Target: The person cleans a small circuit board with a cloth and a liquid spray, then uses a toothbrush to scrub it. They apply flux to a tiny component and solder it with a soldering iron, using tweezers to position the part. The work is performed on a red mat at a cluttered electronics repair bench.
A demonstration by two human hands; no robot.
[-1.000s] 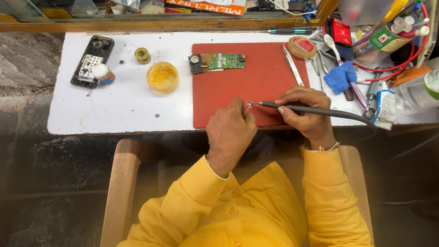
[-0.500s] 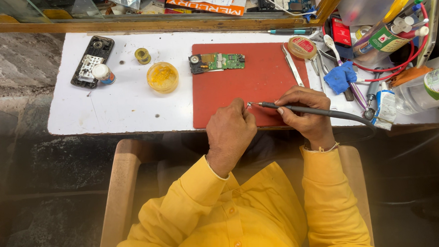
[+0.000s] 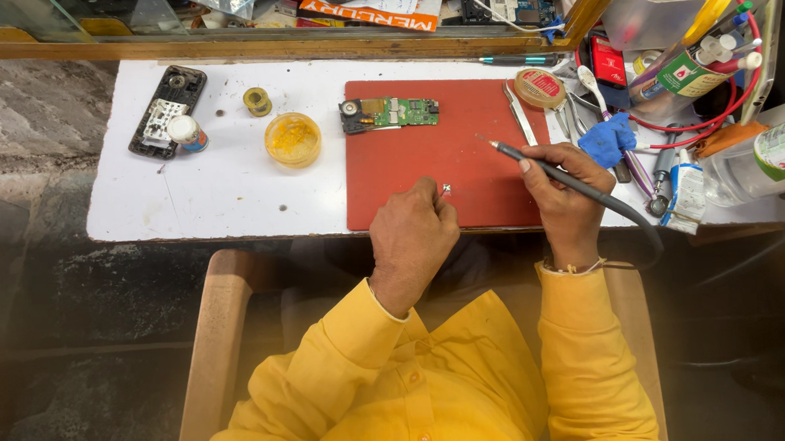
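Soldering iron lifted, tiny part pinched on the mat
A small metallic part (image 3: 444,190) is pinched in the left hand (image 3: 413,233) over the red rectangular mat (image 3: 425,158); a black pen-shaped soldering iron (image 3: 552,173) is gripped by the right hand (image 3: 565,193), tip raised toward the green circuit board (image 3: 389,113)

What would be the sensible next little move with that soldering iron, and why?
Probably bring the soldering iron tip back down to the small metal part pinched in the left hand. The right hand holds the tip raised over the red mat, apart from the part.
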